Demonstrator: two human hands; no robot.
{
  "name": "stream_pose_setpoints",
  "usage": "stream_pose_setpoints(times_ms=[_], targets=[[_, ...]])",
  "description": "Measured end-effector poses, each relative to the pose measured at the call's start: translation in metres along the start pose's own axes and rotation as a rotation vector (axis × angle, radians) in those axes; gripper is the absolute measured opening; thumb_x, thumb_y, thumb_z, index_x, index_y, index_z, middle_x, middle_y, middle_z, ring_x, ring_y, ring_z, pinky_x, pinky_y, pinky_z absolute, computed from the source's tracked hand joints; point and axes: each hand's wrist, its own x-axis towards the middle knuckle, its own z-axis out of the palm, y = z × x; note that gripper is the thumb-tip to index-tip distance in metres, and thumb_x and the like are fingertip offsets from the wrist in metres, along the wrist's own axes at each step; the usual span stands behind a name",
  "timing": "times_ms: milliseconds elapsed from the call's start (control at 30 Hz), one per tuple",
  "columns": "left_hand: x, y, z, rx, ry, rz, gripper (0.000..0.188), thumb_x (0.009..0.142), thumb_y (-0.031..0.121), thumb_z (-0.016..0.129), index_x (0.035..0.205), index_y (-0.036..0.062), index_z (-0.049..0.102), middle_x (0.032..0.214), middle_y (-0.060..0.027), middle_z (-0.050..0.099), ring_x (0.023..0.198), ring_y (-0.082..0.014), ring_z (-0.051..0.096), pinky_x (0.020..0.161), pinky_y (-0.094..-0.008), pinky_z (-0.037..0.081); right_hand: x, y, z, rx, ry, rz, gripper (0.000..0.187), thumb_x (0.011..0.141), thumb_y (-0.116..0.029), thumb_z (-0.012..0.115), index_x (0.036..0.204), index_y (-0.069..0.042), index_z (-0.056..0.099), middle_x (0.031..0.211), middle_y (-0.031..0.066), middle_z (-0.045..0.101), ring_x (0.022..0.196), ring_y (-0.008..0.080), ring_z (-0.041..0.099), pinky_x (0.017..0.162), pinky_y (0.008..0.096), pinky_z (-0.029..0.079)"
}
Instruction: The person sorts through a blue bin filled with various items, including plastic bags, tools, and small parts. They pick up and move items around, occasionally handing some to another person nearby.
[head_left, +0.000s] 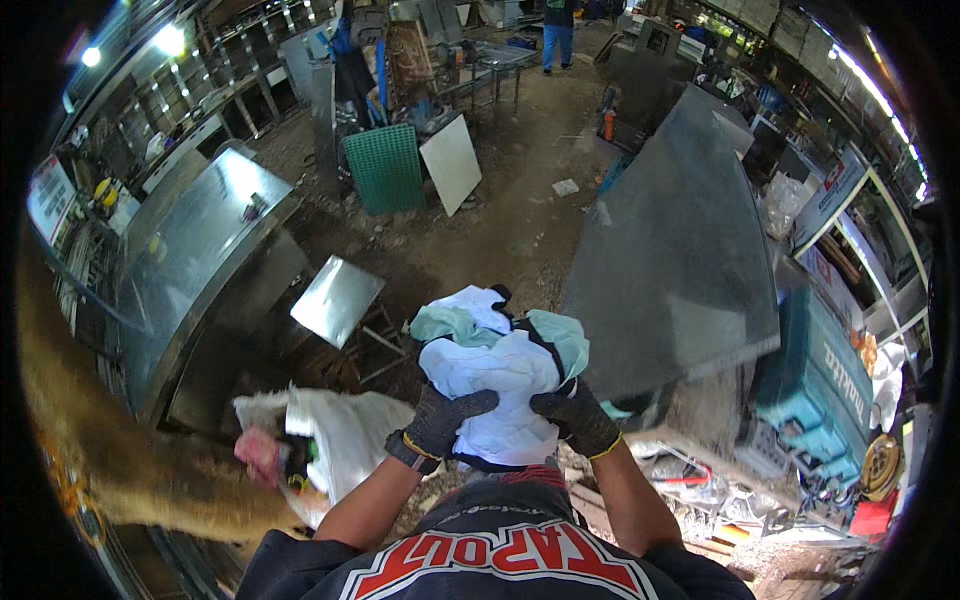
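Note:
A crumpled bundle of cloth (500, 365), white and pale green with black edging, is held up in front of my body. My left hand (446, 422), in a dark work glove, grips its lower left side with the thumb lying across the white cloth. On the opposite side my right hand (580, 420), gloved the same way, is closed on the lower right of the bundle. The undersides of both hands and the fingertips behind the cloth are hidden. How many pieces make up the bundle I cannot tell.
Left of me stand a white sack (350, 435), a stool with a shiny square top (337, 300) and a metal-topped table (190, 240). A large grey sheet (680, 260) and a teal tool case (815, 375) are at right. Farther off, a person (558, 40) stands on the dirt floor.

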Motion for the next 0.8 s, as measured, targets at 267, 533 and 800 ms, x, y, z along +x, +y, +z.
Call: stream_pose_setpoints(times_ms=[267, 533, 800], targets=[[0.208, -0.064, -0.188, 0.417, -0.004, 0.241, 0.028, 0.101, 0.016, 0.058, 0.125, 0.0037, 0.067, 0.116, -0.0106, 0.071, 0.106, -0.0243, 0.069, 0.096, -0.0396, 0.057, 0.251, -0.026, -0.15, 0.325, -0.047, 0.192, 0.068, 0.097, -0.033, 0.073, 0.154, -0.011, 0.044, 0.14, 0.013, 0.059, 0.123, 0.0288, 0.062, 0.103, 0.0464, 0.054], [0.444, 0.037, -0.175, -0.614, 0.158, -0.27, 0.049, 0.098, 0.039, 0.065, 0.137, 0.0092, 0.061, 0.126, -0.0108, 0.07, 0.113, -0.0317, 0.068, 0.103, -0.0496, 0.054, 0.499, -0.103, -0.281, 0.337, 0.165, 0.194, 0.046, 0.103, -0.031, 0.065, 0.141, -0.008, 0.055, 0.123, 0.0171, 0.069, 0.109, 0.0379, 0.07, 0.094, 0.0559, 0.059], [0.727, 0.002, -0.248, -0.551, 0.298, -0.037, 0.05, 0.099, 0.037, 0.063, 0.139, 0.0072, 0.061, 0.131, -0.0115, 0.068, 0.119, -0.0322, 0.064, 0.107, -0.0483, 0.05, 0.737, -0.257, -0.367, -0.17, 0.443, -0.118, 0.031, 0.1, -0.013, 0.069, 0.127, 0.0, 0.067, 0.099, 0.0106, 0.074, 0.089, 0.0218, 0.073, 0.076, 0.0385, 0.063]])
